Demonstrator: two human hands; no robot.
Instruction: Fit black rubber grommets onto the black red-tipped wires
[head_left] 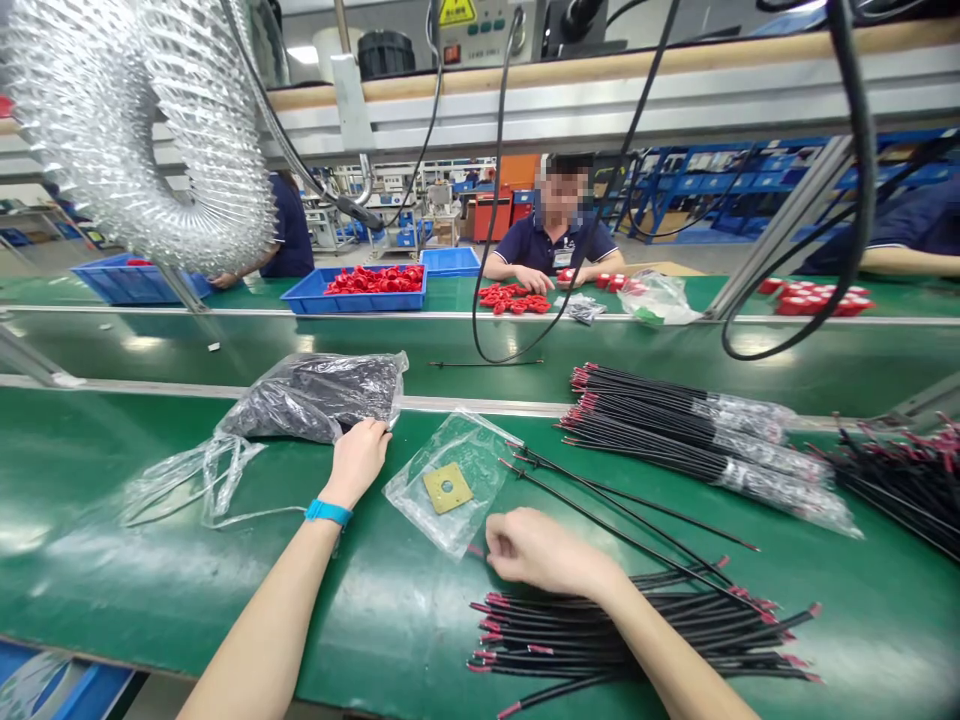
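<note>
My left hand [360, 462], with a blue band at the wrist, is at the lower right edge of a clear plastic bag [315, 395] full of small black parts. Its fingers are closed, and what they pinch is hidden. My right hand [544, 548] is curled above a bundle of black cables [592, 640] with red ends. A red cable tip [475, 550] sticks out left of its fingers, so it appears closed on a black cable. Between my hands, a yellow square plate [448, 488] with a round hole lies on a flat clear bag [420, 505].
Several loose black cables [600, 492] lie right of the plate. Bagged cable bundles [675, 430] are behind them, and more cables [907, 475] at far right. A blue tray [352, 290] holds red parts. Across the line sits a co-worker [559, 235]. Black cords [495, 200] hang overhead.
</note>
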